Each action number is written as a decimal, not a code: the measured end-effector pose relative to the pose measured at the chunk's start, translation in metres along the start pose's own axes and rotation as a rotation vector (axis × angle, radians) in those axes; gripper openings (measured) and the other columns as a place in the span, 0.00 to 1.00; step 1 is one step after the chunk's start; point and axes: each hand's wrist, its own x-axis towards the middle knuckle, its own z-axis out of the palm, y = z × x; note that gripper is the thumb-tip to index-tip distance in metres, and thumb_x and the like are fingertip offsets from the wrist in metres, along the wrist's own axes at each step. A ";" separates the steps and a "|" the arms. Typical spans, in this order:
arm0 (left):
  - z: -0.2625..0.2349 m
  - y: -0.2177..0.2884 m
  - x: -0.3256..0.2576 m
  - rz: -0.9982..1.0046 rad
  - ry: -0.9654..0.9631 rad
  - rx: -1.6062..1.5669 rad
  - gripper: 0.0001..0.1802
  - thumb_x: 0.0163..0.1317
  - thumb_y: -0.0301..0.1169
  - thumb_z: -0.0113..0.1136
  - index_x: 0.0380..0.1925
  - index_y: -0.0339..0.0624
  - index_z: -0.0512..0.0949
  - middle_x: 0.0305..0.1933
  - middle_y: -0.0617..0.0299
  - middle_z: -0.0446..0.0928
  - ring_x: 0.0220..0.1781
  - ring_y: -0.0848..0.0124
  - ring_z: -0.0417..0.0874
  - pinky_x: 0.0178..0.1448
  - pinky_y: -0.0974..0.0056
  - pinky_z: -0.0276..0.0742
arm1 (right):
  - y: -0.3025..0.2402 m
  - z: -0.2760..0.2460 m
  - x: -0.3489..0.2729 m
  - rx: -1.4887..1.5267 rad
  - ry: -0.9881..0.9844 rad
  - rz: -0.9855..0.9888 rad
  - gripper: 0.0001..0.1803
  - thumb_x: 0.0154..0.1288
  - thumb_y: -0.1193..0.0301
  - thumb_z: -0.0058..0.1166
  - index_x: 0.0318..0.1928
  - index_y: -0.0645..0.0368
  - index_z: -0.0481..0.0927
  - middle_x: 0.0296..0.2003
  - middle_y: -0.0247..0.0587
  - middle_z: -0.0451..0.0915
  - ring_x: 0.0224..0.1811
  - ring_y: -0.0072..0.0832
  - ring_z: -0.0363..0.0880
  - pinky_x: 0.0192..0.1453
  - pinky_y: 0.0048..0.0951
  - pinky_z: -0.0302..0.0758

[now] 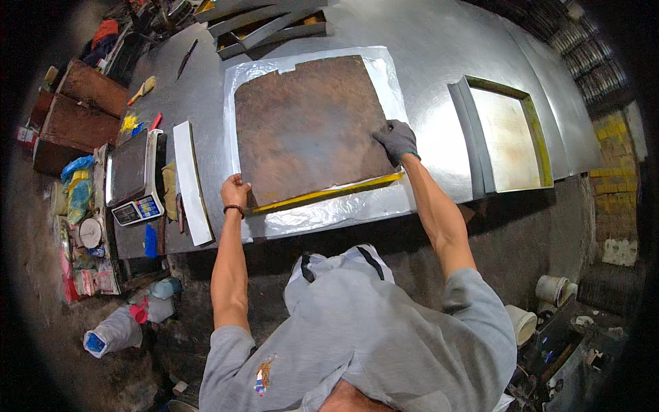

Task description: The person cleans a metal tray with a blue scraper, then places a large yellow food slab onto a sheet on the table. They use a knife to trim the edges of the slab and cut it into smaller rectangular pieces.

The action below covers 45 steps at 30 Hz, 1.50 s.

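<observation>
A large, roughly square, rusty-brown plate [309, 127] lies before me, with a small notch in its far edge and a yellow strip along its near edge. Under it spreads a shiny silvery sheet [295, 223], showing on all sides. My bare left hand [235, 192], a dark bracelet at the wrist, has its fingers curled at the plate's near left corner. On the right edge, my right hand [398, 141] in a grey glove grips the plate, fingers over its top. The undersides of both grips are hidden.
Everything rests on a metal-topped table [439, 48]. To the left are a white strip [192, 182], a digital scale [134, 178] and a brush [142, 90]. An open-sided metal tray [508, 137] stands right; metal channels [268, 31] lie at the far edge. Buckets [522, 324] sit below right.
</observation>
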 end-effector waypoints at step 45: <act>-0.028 -0.093 -0.077 -0.167 0.225 -0.196 0.28 0.65 0.48 0.64 0.53 0.34 0.80 0.40 0.51 0.84 0.43 0.58 0.84 0.53 0.55 0.77 | 0.111 -0.010 -0.127 0.838 0.209 0.349 0.12 0.73 0.63 0.54 0.43 0.60 0.78 0.22 0.31 0.74 0.20 0.20 0.68 0.25 0.28 0.69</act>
